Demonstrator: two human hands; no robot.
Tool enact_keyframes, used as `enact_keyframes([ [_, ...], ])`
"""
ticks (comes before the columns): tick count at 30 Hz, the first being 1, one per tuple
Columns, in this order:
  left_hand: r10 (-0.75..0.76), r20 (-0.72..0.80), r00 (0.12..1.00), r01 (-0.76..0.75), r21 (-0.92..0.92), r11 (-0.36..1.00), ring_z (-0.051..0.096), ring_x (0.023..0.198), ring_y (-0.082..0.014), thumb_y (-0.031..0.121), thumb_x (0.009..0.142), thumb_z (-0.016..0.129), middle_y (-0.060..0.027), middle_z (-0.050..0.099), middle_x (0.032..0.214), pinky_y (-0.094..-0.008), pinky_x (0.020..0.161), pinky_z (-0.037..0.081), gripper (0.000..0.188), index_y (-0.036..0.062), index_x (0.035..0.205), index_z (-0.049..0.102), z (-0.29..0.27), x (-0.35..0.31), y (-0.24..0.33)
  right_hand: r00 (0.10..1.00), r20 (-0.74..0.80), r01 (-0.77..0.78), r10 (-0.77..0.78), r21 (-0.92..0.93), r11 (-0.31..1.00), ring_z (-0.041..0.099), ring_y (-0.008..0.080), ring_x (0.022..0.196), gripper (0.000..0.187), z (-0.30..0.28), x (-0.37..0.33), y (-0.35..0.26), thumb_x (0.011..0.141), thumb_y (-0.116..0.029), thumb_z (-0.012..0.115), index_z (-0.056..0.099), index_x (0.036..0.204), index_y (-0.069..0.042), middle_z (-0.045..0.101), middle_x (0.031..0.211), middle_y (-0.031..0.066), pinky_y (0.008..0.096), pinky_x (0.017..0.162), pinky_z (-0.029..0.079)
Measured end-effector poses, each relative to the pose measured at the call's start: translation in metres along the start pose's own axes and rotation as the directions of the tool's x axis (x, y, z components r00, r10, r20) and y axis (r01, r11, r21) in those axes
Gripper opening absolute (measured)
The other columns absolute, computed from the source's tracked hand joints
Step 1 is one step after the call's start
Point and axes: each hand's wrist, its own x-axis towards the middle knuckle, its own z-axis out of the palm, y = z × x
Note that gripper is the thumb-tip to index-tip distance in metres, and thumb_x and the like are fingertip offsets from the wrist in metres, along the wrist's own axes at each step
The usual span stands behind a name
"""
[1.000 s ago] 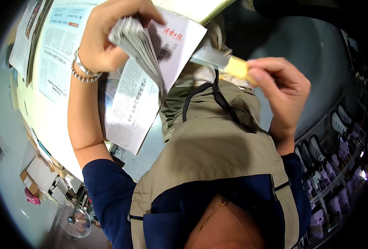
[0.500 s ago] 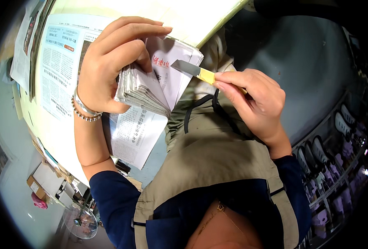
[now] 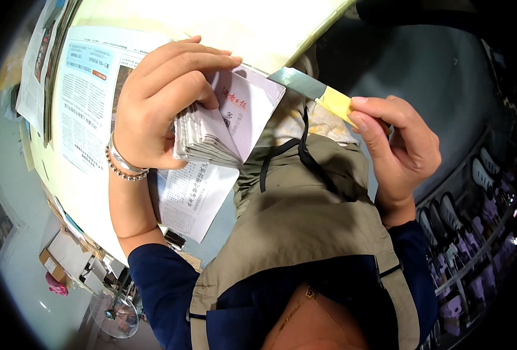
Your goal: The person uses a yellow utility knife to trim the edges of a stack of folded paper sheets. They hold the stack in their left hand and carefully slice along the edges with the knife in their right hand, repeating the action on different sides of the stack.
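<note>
My left hand point(image 3: 159, 99) is closed round a thick folded newspaper wad point(image 3: 258, 111) at the table's edge, its thumb below and fingers curled over the top. Many folded layers show along the wad's near side, and red print marks its top sheet. In my right hand point(image 3: 401, 143), thumb and fingers pinch the yellow-wrapped handle of a short, broad-bladed knife point(image 3: 335, 105). The grey blade points left, its tip by the wad's far right corner; whether it touches the paper I cannot tell. Below the wad hangs another newspaper sheet point(image 3: 191, 201).
An open newspaper point(image 3: 86, 87) lies on the pale yellow table point(image 3: 223, 23), with a paper stack point(image 3: 51, 93) at its left. On the right stands a rack point(image 3: 480, 251) with shoe-like items. A fan point(image 3: 114, 315) is at lower left.
My right hand has moved right with the knife, drawing the blade from above the top sheet to the wad's right corner. My left hand and the wad have shifted slightly.
</note>
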Motion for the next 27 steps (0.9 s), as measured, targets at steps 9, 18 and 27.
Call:
enact_keyframes([
  [9,-0.027,0.021,0.999,0.026,0.026,0.999,0.066,0.107,-0.0333,0.069,0.085,0.041,-0.0153,0.071,0.113,-0.0497,0.099,0.048,0.064,0.0081,0.071,0.056,0.000,0.001,0.004,0.980,0.196,0.045,-0.032,-0.060,0.997,0.057,0.0108,0.065,0.013,-0.004,0.025,-0.009,0.080,0.006,0.072,0.072,0.093,0.003,0.071,0.083,0.0085,0.0229,0.057,0.041],
  [18,-0.040,0.040,0.998,0.040,-0.004,0.999,0.067,0.108,-0.0362,0.054,0.068,0.068,-0.0207,0.071,0.112,-0.0518,0.101,0.045,0.047,0.0087,0.070,0.057,-0.001,0.001,0.004,0.968,0.227,0.135,-0.110,-0.098,0.986,0.057,0.0108,0.063,0.011,0.003,0.035,-0.009,0.081,0.004,0.073,0.072,0.092,0.001,0.072,0.083,0.0084,0.0225,0.054,0.040],
  [27,-0.020,0.036,0.999,0.020,0.000,1.000,0.067,0.108,-0.0357,0.047,0.066,0.069,-0.0204,0.071,0.112,-0.0516,0.100,0.046,0.040,0.0091,0.071,0.057,-0.002,0.001,0.003,0.963,0.245,0.146,-0.114,-0.116,0.982,0.062,0.0126,0.067,0.011,0.004,0.037,-0.010,0.080,0.003,0.074,0.072,0.091,0.001,0.071,0.082,0.0085,0.0227,0.057,0.044],
])
